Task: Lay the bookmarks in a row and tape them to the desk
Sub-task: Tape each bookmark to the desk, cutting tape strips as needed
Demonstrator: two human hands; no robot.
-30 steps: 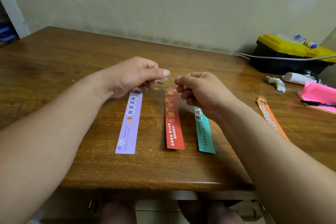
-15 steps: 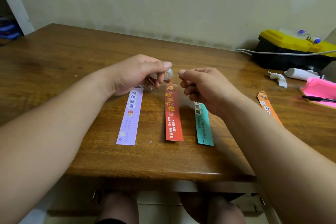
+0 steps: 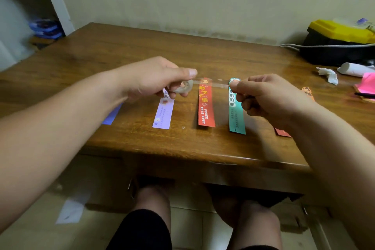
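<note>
Dim warm light, soft blur throughout (wide-angle warp at edges).

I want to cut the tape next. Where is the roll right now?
Head view, centre: the tape roll is held in the left hand, just left of the top of the red bookmark and over the lilac bookmark.
</note>
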